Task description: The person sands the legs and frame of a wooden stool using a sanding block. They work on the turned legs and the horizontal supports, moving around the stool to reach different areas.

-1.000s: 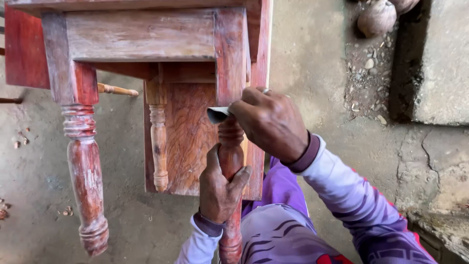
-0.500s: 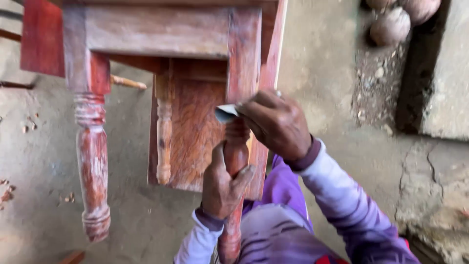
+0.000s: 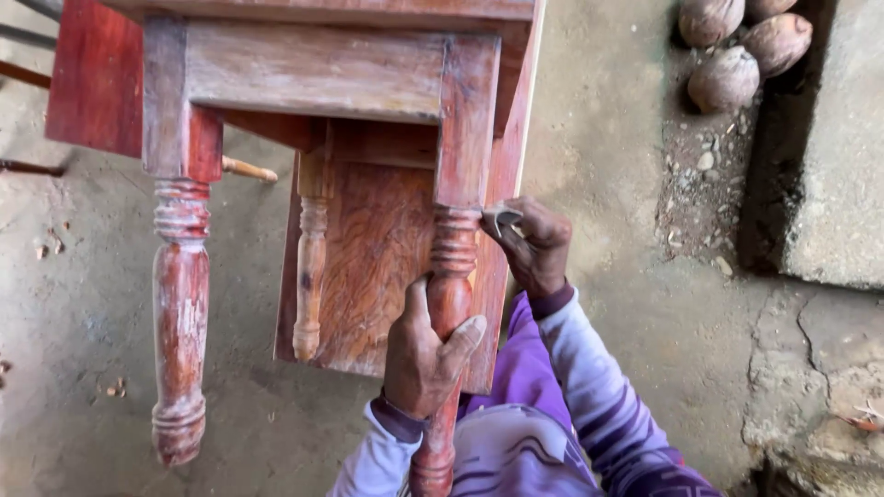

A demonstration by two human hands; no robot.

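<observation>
My left hand (image 3: 421,354) is wrapped tight around the turned table leg (image 3: 448,304), thumb up its left side. My right hand (image 3: 534,244) pinches a folded scrap of sandpaper (image 3: 502,217) against the ringed part of that leg, just under its square top. The table (image 3: 313,74) lies tipped over on the concrete floor (image 3: 626,304); coconuts (image 3: 727,78) sit near the top right corner.

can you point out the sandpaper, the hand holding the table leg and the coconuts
sandpaper (image 3: 502,218), head view, on the folded grey sheet
left hand (image 3: 422,361), head view, back of the hand gripping the turned leg
coconuts (image 3: 724,81), head view, husk of the nearest one
</observation>
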